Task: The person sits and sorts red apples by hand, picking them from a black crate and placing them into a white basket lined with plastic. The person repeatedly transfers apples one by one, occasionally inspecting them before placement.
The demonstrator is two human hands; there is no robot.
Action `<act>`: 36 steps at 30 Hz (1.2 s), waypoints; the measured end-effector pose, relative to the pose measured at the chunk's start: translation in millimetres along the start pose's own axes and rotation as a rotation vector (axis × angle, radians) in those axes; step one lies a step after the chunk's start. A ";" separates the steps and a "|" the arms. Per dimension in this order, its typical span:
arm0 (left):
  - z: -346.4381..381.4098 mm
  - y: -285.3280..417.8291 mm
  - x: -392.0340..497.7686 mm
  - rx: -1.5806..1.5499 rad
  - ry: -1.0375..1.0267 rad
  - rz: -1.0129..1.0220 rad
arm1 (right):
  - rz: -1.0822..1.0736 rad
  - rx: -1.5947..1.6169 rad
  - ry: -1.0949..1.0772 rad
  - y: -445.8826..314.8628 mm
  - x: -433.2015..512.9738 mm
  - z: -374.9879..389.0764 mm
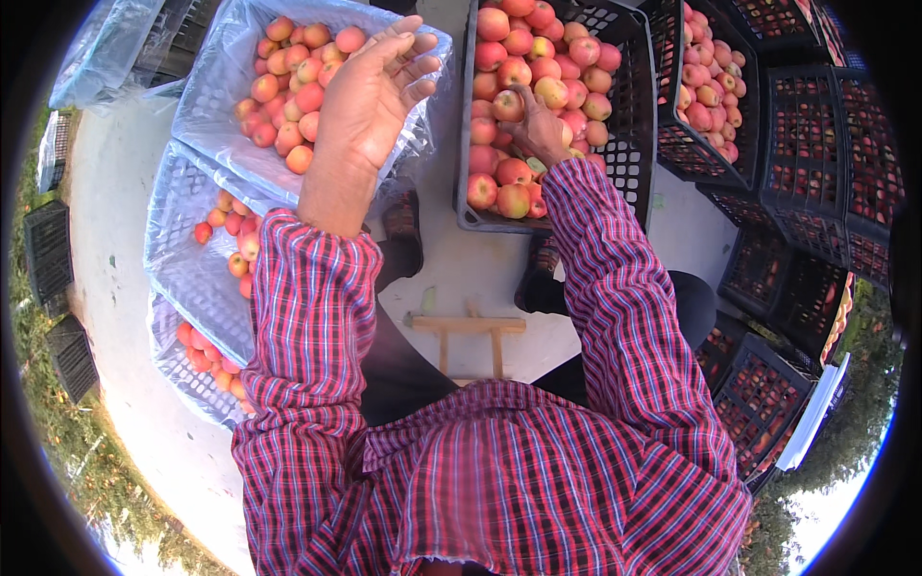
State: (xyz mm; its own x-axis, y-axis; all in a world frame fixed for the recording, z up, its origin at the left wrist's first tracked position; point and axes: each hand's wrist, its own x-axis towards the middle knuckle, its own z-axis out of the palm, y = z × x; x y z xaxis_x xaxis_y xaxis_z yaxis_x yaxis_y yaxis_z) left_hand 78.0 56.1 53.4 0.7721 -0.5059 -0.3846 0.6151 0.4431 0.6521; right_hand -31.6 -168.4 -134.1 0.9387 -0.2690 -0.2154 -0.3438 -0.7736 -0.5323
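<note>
My left hand (367, 97) is raised with its palm showing and its fingers apart, holding nothing. It hangs over the right side of a crate lined with clear plastic film (209, 93), where a heap of red-and-yellow apples (292, 86) lies. My right hand (540, 129) reaches into a black plastic crate (627, 151) full of apples. Its fingers curl around one apple (508, 106) on top of the heap. Near that wrist a green leaf (535, 165) lies among the fruit. The hand hides some of the apples beneath it.
Two more film-lined crates, a middle one (173, 230) and a nearer one (169, 360), hold apples on the left. Stacked black crates (803, 158) of apples line the right. A small wooden stool (468, 324) stands between my legs on the concrete floor (446, 273).
</note>
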 end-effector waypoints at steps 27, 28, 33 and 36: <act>21.7 -23.4 -2.8 -0.107 -0.263 -0.127 | 0.037 -0.110 -0.238 -30.4 -36.5 21.3; 18.4 -17.9 -3.6 -0.200 -0.287 -0.140 | 0.050 -0.193 -0.238 -36.1 -41.3 28.6; 25.0 -12.2 -4.5 -0.312 -0.227 -0.145 | 0.118 -0.345 -0.244 -42.4 -41.1 45.8; 16.8 -14.6 0.6 -0.345 -0.268 -0.188 | 0.150 -0.247 -0.285 -38.4 -36.6 41.7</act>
State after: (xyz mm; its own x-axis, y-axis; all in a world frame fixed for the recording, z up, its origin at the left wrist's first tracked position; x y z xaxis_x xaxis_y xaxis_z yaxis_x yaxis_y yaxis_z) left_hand 66.8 36.9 54.7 0.6017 -0.7538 -0.2640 0.7926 0.5225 0.3143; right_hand -53.8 -104.9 -139.8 0.8228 -0.2462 -0.5123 -0.4278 -0.8617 -0.2729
